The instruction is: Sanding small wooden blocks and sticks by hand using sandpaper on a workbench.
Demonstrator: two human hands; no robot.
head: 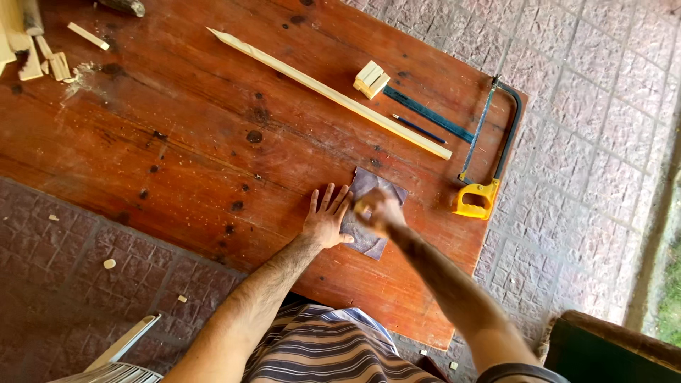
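The left hand [328, 221] lies flat on a sheet of sandpaper [372, 186], fingers spread and palm down, pinning the sheet's left edge to the table. The right hand [379, 211] is curled over a small pale wooden block [362, 206] and presses it onto the middle of the same sheet; the hand is blurred, so how the fingers sit around the block cannot be told. The sandpaper is a dark, greyish-purple square lying near the front edge of a reddish-brown wooden table [177, 142] with dark knots and scattered sawdust.

Just to the right of the sandpaper lies a hacksaw [489, 142] with a yellow handle, its frame pointing away from the person at the table's right edge. Beyond the hands, a long thin pale wooden strip [326, 91] runs diagonally across the table. Beside its far side sit a small light wooden piece [371, 78], a dark flat ruler [428, 113] and a dark pencil [420, 129]. At the far left corner lie pale wood offcuts [42, 60]. The table stands on paving stones [589, 85].
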